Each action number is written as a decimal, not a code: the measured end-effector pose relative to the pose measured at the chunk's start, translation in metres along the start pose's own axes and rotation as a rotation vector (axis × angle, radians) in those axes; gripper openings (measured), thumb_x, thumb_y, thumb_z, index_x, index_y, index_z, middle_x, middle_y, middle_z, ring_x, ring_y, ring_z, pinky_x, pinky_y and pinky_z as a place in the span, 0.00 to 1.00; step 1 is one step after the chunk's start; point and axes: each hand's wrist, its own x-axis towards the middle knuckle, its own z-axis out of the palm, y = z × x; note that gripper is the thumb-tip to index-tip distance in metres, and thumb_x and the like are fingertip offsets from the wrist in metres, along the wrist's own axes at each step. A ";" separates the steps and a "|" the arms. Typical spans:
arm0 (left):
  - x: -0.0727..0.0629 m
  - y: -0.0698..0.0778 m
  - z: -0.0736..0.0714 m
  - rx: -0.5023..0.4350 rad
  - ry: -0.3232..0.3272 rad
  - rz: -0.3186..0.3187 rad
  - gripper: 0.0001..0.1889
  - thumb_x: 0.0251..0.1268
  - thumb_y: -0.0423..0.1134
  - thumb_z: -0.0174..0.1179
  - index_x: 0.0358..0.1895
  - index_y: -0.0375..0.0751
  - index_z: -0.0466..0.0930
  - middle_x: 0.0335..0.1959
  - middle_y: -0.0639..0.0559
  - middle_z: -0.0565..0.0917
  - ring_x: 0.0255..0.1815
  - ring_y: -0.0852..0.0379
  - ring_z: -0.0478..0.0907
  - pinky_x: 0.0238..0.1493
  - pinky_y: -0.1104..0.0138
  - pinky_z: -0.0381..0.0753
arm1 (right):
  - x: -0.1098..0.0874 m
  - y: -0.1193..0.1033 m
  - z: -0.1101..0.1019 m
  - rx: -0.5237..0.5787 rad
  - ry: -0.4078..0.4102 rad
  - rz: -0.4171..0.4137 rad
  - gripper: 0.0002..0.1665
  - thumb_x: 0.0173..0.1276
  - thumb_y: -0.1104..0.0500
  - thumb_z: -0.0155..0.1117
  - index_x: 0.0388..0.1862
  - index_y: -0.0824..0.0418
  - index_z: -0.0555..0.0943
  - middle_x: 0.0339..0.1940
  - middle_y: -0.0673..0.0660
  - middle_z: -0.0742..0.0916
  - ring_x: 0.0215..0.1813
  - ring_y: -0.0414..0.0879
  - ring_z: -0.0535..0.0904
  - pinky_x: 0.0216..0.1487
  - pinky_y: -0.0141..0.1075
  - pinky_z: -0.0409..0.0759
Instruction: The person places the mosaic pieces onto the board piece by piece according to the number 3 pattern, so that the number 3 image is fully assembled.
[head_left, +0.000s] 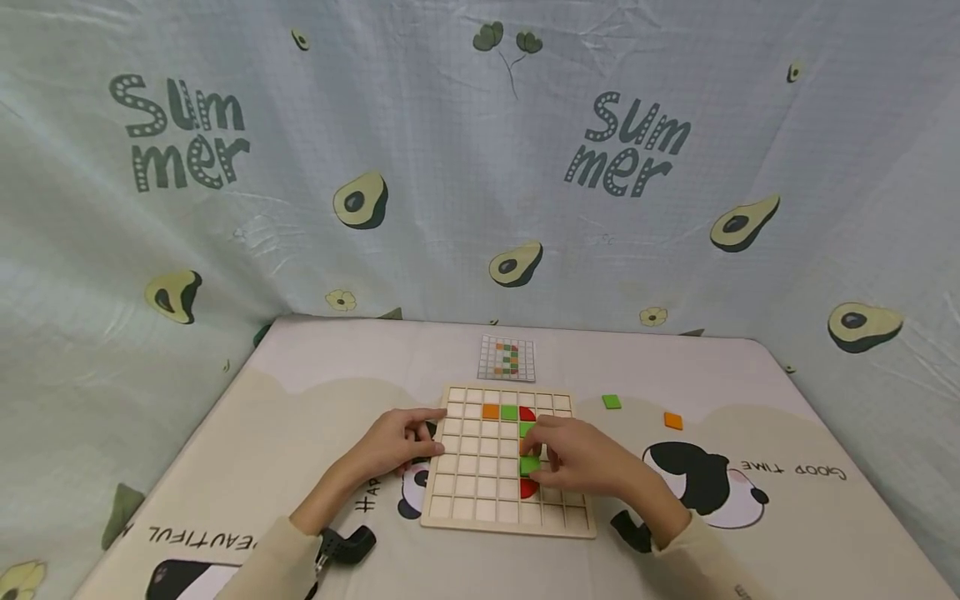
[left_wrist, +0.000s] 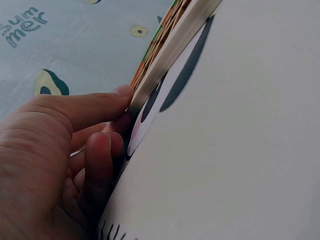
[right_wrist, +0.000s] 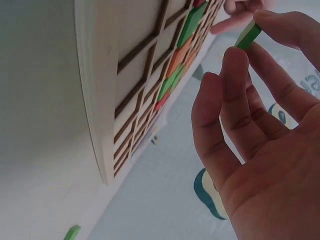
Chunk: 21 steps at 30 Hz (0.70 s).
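Note:
A pale wooden grid board [head_left: 472, 527] lies flat, with orange, green and red pieces set in some squares. At its left edge, my left hand [head_left: 390, 446] touches the rim with an outstretched index finger and the thumb; the left wrist view shows a fingertip on the board's side [left_wrist: 165, 55]. My right hand [head_left: 581, 457] is over the right half of the board. Between its thumb and fingertips it pinches a small green square tile [right_wrist: 248, 35], held off the board in the right wrist view. A red quarter-round piece [head_left: 528, 488] lies just below those fingers.
Behind the board lies a small printed pattern card [head_left: 507, 358] with a coloured grid. To the right are a loose green tile [head_left: 612, 402] and an orange tile [head_left: 672, 421]. A printed cloth covers the table, and a patterned curtain [head_left: 450, 167] hangs behind it.

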 end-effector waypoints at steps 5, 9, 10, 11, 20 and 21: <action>0.000 0.000 0.000 -0.005 0.002 -0.001 0.33 0.65 0.43 0.72 0.72 0.38 0.76 0.28 0.55 0.83 0.12 0.63 0.66 0.13 0.68 0.71 | 0.004 -0.004 0.007 -0.004 -0.034 0.026 0.10 0.66 0.53 0.74 0.46 0.47 0.86 0.41 0.41 0.82 0.32 0.31 0.74 0.37 0.26 0.76; -0.001 0.001 0.000 -0.006 0.004 -0.001 0.32 0.65 0.43 0.72 0.71 0.38 0.76 0.28 0.55 0.84 0.12 0.63 0.66 0.13 0.68 0.71 | 0.008 -0.007 0.012 -0.017 -0.043 0.015 0.12 0.64 0.52 0.74 0.46 0.47 0.86 0.39 0.40 0.81 0.32 0.31 0.74 0.39 0.27 0.75; -0.001 0.001 0.000 -0.006 0.005 -0.002 0.32 0.65 0.43 0.72 0.71 0.38 0.76 0.28 0.55 0.83 0.12 0.63 0.66 0.13 0.68 0.71 | 0.009 -0.008 0.012 -0.021 -0.045 0.007 0.12 0.64 0.52 0.74 0.46 0.47 0.87 0.38 0.40 0.81 0.32 0.31 0.74 0.40 0.27 0.75; -0.001 0.001 0.000 -0.007 0.005 -0.003 0.32 0.65 0.43 0.72 0.71 0.38 0.76 0.28 0.55 0.84 0.12 0.63 0.66 0.13 0.68 0.71 | 0.010 -0.009 0.013 -0.026 -0.047 -0.001 0.12 0.64 0.52 0.74 0.46 0.48 0.87 0.38 0.40 0.81 0.32 0.31 0.74 0.40 0.28 0.75; 0.001 0.001 -0.001 -0.008 0.002 0.007 0.32 0.66 0.42 0.71 0.72 0.39 0.76 0.28 0.55 0.84 0.11 0.63 0.66 0.13 0.68 0.72 | 0.015 -0.021 0.014 -0.045 -0.099 -0.019 0.09 0.64 0.53 0.75 0.43 0.47 0.88 0.36 0.41 0.80 0.33 0.32 0.72 0.37 0.27 0.74; 0.001 0.001 -0.001 -0.007 0.002 0.006 0.32 0.66 0.42 0.71 0.71 0.39 0.76 0.28 0.55 0.84 0.11 0.63 0.66 0.13 0.68 0.72 | 0.015 -0.021 0.015 -0.045 -0.103 -0.017 0.09 0.64 0.54 0.75 0.43 0.47 0.88 0.36 0.41 0.80 0.33 0.32 0.72 0.37 0.27 0.74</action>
